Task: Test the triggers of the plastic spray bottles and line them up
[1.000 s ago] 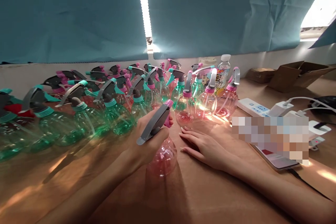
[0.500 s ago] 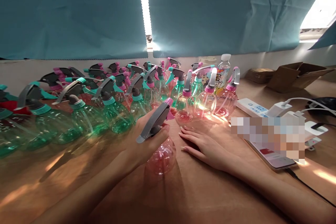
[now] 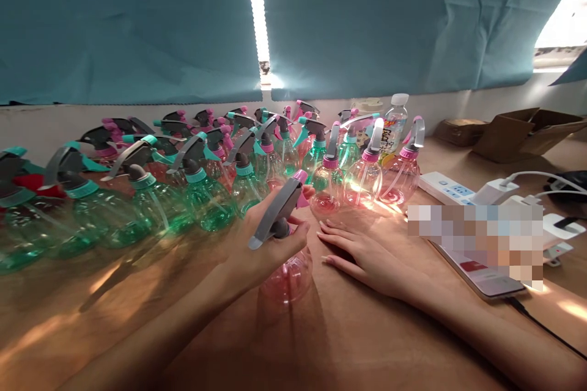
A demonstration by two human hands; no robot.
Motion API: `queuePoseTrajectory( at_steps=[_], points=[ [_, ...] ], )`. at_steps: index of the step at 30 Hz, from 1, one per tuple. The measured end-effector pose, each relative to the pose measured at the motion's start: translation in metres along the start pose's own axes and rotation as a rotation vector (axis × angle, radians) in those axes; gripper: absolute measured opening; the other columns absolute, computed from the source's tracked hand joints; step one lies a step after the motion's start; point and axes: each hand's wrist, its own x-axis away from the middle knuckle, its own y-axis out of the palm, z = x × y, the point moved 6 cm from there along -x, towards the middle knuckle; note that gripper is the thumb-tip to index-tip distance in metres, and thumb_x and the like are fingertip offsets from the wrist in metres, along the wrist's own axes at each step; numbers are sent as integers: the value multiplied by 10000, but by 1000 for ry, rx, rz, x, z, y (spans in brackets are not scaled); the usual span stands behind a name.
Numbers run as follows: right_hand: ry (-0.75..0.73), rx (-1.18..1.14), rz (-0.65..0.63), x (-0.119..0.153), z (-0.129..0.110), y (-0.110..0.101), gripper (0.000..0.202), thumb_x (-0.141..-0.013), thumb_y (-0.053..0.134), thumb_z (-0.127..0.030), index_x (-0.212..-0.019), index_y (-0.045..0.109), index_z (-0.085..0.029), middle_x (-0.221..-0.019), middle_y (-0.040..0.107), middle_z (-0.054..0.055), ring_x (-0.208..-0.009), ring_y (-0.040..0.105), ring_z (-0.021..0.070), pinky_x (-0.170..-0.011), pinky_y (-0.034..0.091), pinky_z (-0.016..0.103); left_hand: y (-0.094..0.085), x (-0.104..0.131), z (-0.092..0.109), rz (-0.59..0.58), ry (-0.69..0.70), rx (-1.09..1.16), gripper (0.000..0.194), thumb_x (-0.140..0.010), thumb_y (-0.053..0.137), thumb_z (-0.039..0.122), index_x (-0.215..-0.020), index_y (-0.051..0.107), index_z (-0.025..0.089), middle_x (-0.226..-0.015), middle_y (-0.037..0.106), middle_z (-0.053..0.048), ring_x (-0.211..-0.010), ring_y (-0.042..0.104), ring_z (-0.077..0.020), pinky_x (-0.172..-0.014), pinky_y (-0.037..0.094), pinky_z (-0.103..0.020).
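Observation:
A clear pink spray bottle [image 3: 288, 275] with a grey and pink trigger head stands upright on the brown table [image 3: 367, 342]. Around its neck, just below the trigger head, my left hand [image 3: 263, 235] is closed, and its far fingers are partly hidden behind the bottle. My right hand [image 3: 355, 250] lies palm down on the table to the right of that bottle, fingers stretched out, holding nothing. Just beyond its fingertips are several pink spray bottles [image 3: 362, 180]. On the left side stands a row of green spray bottles [image 3: 211, 204] with grey and teal heads.
More spray bottles crowd behind, by the wall. A drink bottle [image 3: 395, 122] with a white cap stands at the back. To the right are a power strip [image 3: 443, 186] with plugged-in chargers, a phone [image 3: 481, 275] on a cable and an open cardboard box [image 3: 527, 134]. Teal curtains [image 3: 137, 24] hang behind.
The whole view has shifted slightly, so everything appears a little further right. My left hand still grips the pink spray bottle, and my right hand still rests flat.

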Motion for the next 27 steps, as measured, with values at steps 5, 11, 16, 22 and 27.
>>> queuePoseTrajectory(
  at_steps=[5, 11, 16, 22, 27],
  points=[
    [-2, 27, -20, 0, -1, 1, 537, -965, 452, -483, -1405, 500, -180, -1478, 451, 84, -1392, 371, 277, -1143, 325, 476, 1, -1, 5, 1, 41, 25, 222, -772, 552, 167, -980, 605, 224, -643, 421, 72, -488, 354, -65, -559, 461, -203],
    [0, 18, -18, 0, -1, 0, 526, -964, 455, -481, -1402, 503, -193, -1467, 467, 87, -1391, 373, 277, -1134, 334, 490, 1, -2, -1, -22, 16, 4, 218, -769, 581, 205, -987, 576, 214, -651, 477, 58, -494, 395, -80, -514, 438, -209],
    [-7, 1, -15, 0, 0, 0, 526, -958, 468, -482, -1407, 497, -209, -1464, 472, 84, -1390, 374, 278, -1132, 334, 498, 2, -2, -3, -42, 4, -7, 308, -771, 592, 209, -1078, 576, 233, -610, 506, 65, -505, 464, -107, -618, 517, -258],
    [-10, -16, -2, 0, 0, 0, 513, -958, 467, -483, -1399, 508, -224, -1472, 461, 82, -1389, 377, 276, -1129, 339, 499, 4, -3, 5, -63, -30, 37, 376, -728, 570, 180, -1100, 607, 226, -640, 541, 50, -512, 483, -107, -567, 502, -240],
    [-1, 0, -10, 0, 1, 0, 530, -959, 463, -490, -1402, 504, -203, -1492, 431, 86, -1394, 368, 274, -1138, 329, 483, 4, -2, 7, -35, -66, 13, 431, -717, 510, 190, -1137, 592, 243, -605, 498, 58, -499, 455, -118, -503, 421, -236]
  ],
)
